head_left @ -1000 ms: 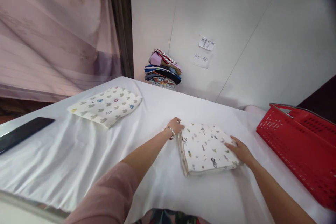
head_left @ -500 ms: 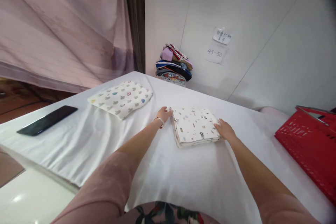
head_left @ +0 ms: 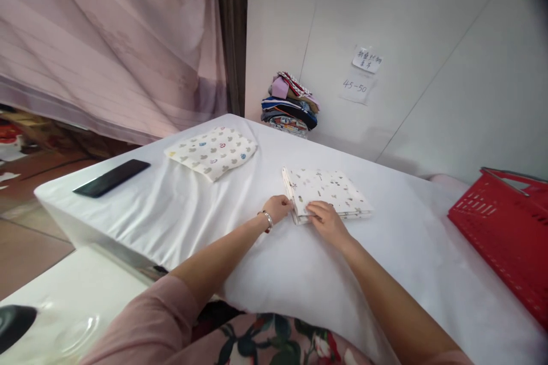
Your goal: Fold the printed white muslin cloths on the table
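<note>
White-covered table (head_left: pixel 411 222) is filling the foreground. Red basket (head_left: pixel 509 234) is standing at right; folded printed cloth (head_left: pixel 336 185) is lying mid-table. Right hand (head_left: pixel 330 225) is angling inward, fingers reaching over cloth's near edge; left hand (head_left: pixel 277 208) is curling narrowly at its left edge. Grip: cannot tell. Hands are sitting closer together than half a second ago, right no longer touching cloth's right side.
</note>
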`<action>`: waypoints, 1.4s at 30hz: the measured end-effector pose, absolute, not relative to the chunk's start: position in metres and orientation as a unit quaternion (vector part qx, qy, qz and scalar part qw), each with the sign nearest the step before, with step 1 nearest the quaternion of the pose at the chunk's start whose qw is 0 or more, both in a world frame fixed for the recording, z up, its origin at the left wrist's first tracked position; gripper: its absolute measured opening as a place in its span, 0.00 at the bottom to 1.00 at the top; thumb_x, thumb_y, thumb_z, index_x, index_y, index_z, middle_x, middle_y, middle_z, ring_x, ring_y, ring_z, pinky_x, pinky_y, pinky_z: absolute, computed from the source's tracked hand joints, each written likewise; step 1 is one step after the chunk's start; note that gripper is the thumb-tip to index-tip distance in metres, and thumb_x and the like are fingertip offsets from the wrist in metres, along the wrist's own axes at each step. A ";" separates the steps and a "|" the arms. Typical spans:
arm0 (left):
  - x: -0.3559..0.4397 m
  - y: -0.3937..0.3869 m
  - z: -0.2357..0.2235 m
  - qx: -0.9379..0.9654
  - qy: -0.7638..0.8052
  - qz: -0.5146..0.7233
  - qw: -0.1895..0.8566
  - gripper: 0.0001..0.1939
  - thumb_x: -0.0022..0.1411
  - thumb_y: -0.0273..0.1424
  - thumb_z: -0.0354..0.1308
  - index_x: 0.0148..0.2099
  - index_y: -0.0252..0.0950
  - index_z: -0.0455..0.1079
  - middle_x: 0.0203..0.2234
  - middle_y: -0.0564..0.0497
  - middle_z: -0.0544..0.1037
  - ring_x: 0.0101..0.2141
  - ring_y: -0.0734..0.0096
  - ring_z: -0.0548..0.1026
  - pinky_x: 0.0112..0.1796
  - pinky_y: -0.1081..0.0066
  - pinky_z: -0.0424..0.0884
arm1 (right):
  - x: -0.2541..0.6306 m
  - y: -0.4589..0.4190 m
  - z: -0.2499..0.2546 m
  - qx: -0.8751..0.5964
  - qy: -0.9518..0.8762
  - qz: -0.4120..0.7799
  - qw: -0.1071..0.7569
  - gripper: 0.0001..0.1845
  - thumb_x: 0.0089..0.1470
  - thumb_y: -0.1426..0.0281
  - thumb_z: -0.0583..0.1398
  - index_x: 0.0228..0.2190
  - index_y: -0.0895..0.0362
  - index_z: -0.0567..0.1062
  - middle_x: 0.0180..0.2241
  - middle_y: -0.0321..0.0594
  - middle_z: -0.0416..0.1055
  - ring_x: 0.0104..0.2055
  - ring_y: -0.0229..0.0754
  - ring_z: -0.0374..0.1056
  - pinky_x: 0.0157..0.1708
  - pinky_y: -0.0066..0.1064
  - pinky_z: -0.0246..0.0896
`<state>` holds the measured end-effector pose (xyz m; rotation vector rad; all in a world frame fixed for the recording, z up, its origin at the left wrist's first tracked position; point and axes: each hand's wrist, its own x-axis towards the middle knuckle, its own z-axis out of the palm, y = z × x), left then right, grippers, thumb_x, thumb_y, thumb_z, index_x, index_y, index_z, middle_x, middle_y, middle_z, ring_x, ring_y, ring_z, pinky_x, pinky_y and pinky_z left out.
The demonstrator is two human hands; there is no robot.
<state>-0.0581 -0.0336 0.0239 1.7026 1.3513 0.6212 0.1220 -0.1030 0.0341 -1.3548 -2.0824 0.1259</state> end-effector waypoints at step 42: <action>-0.053 -0.072 0.020 0.759 0.500 0.264 0.323 0.05 0.49 0.31 0.53 0.30 0.39 0.70 0.28 0.55 0.74 0.28 0.75 0.69 0.29 0.76 0.62 | 0.128 -0.104 -0.004 -0.559 -0.684 0.103 0.457 0.10 0.52 0.68 0.54 0.36 0.54 0.72 0.38 0.43 0.71 0.40 0.44 0.66 0.40 0.39 0.64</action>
